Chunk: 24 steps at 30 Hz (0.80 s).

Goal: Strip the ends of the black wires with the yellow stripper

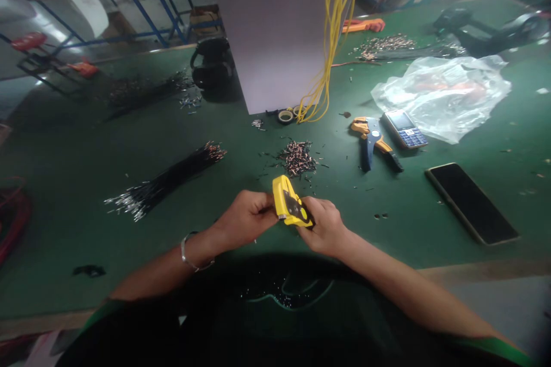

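My right hand (323, 226) is wrapped round a yellow and black wire stripper (290, 203) in front of my body. Close against the tool's head, my left hand (247, 215) has its thumb and fingers pinched together; whatever is between them is hidden. Just beyond the tool lies a pile of short wire offcuts (298, 159) with copper showing. To the left rests a bundle of black wires (172, 178), silvery at the near ends and coppery at the far ends.
Right of the pile lie an orange and black wire stripper (373, 140), a keypad phone (404, 129), a smartphone (473, 203) and a clear plastic bag (443, 92). A pale pillar (279, 40) rises behind, with yellow wires (336, 28) and tape rolls (285, 116) near its base.
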Each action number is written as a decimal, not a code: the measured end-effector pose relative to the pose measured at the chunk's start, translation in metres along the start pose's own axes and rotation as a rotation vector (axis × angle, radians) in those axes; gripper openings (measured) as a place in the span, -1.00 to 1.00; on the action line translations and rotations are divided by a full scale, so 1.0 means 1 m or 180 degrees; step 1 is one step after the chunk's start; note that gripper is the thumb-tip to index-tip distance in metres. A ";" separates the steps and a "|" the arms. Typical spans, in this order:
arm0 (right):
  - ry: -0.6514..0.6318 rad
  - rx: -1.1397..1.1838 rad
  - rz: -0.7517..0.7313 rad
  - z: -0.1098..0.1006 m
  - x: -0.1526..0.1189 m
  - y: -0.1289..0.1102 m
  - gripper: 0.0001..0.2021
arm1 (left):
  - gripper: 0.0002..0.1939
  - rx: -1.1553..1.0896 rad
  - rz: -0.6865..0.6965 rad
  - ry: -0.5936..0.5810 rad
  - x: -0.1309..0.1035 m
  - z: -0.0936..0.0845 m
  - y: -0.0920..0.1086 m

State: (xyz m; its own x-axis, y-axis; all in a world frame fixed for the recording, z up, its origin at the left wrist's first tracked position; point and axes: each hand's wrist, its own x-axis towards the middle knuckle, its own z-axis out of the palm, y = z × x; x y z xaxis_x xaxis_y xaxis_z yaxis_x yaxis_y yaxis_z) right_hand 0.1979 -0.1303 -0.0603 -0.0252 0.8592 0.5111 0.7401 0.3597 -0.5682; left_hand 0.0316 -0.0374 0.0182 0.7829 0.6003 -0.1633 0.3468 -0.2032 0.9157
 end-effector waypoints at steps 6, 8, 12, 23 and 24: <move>-0.0274 0.0591 0.0770 -0.003 0.003 0.001 -0.91 | -0.75 0.0063 -0.0421 -0.0184 0.000 -0.008 0.001; -0.0373 0.1023 0.1197 -0.004 0.005 0.001 -0.95 | -0.77 -0.0103 -0.0463 -0.0245 0.001 -0.014 0.000; -0.0513 0.2010 0.2046 -0.005 0.009 0.000 -0.93 | -0.79 -0.0326 -0.0340 -0.0246 0.003 -0.025 -0.002; -0.0589 0.3254 0.2779 -0.002 0.014 -0.003 -0.85 | -0.78 -0.1098 -0.0073 0.0062 0.014 -0.025 -0.025; -0.0591 0.3301 0.2797 -0.003 0.014 -0.003 -0.85 | -0.80 -0.0888 0.0091 0.0148 0.014 -0.023 -0.026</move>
State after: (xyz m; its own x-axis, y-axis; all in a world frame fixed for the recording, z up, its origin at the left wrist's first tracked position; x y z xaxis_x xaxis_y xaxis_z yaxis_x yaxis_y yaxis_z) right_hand 0.1974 -0.1203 -0.0502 0.0373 0.9497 -0.3110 -0.2762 -0.2893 -0.9165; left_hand 0.0220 -0.0058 0.0003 0.7635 0.6336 -0.1247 0.1642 -0.0037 0.9864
